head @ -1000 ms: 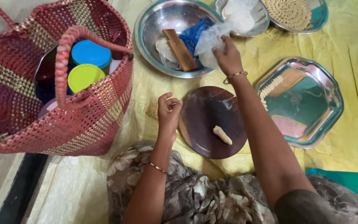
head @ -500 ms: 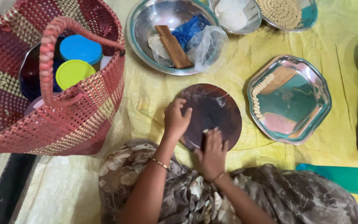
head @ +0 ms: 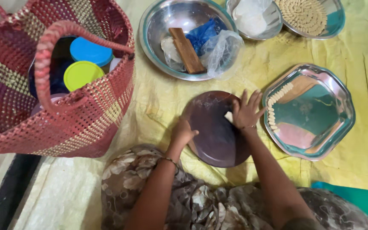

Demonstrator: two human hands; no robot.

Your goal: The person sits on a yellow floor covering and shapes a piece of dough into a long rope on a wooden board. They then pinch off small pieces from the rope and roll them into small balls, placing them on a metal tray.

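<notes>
Two hands: both at the round dark-brown wooden board (head: 214, 130) on the yellow cloth (head: 162, 100).
Left hand (head: 183, 133): fingers curled on the board's left edge.
Right hand (head: 246, 111): fingers spread flat, pressing a small pale dough piece (head: 228, 116) (mostly hidden under the palm).
Board: smooth, faintly floured.
Nearby: scalloped steel tray (head: 309, 111) lined with dough bits, just right; woven red basket (head: 56, 110) left.

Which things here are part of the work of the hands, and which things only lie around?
In use: round dark board, pale dough piece, left hand, right hand, square steel tray.
Lying about: woven basket, steel bowl, yellow lid, blue lid.
</notes>
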